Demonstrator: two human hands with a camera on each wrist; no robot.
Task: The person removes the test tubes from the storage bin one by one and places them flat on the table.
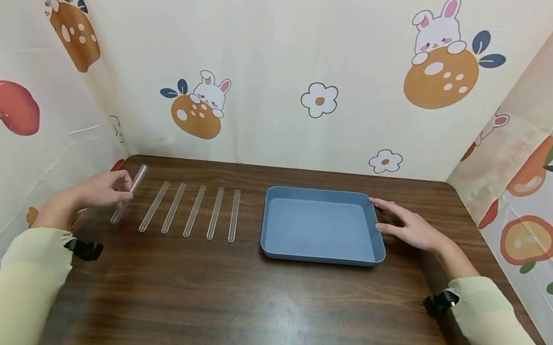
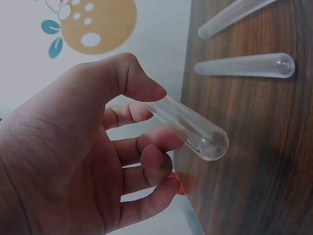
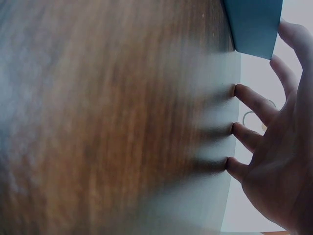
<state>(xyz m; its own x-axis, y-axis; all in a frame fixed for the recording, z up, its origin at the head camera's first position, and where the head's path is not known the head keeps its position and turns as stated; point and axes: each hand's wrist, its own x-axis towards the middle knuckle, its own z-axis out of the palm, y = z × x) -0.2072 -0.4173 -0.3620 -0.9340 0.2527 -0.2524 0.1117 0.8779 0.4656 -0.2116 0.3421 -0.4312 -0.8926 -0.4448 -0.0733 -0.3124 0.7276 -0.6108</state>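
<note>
At the left end of a row, my left hand (image 1: 99,191) pinches a clear test tube (image 2: 198,129) between thumb and fingers. The tube slants, its rounded end pointing out of the hand over the table in the left wrist view. To its right several more clear test tubes (image 1: 194,212) lie side by side, roughly parallel. A shallow blue tray (image 1: 321,227) sits right of the row. My right hand (image 1: 413,227) is at the tray's right side, thumb and index finger against its rim. In the right wrist view, the other fingertips (image 3: 237,90) rest on the table, spread apart.
The brown wood-grain table (image 1: 253,314) ends at a back edge against a cream curtain (image 1: 279,39) printed with rabbits, fruit and flowers. More printed curtain hangs along the left and right sides, close to both arms.
</note>
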